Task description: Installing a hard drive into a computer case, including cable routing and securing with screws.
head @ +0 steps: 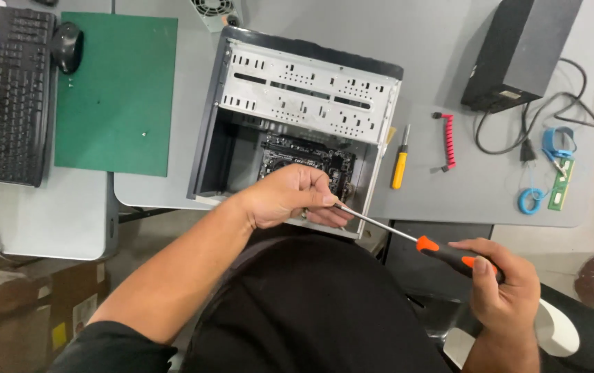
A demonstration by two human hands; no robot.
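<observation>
An open grey metal computer case (297,124) lies on the grey table (449,179), its near wall at the table's front edge. At that wall the left hand (290,197) has its fingers (324,200) pinched together on the steel shaft of a long orange-and-black-handled screwdriver (407,238). The right hand (501,283), off the table edge right of the case, has its fingers clamped round the handle. A small yellow-handled screwdriver (400,162) lies just right of the case, with bare table beyond it.

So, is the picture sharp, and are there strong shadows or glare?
Head view: even, soft light and no strong glare; the computer case interior is dark in shadow; the left hand and the screwdriver in the right hand look sharp; straight edges bend slightly near the frame borders.
</observation>
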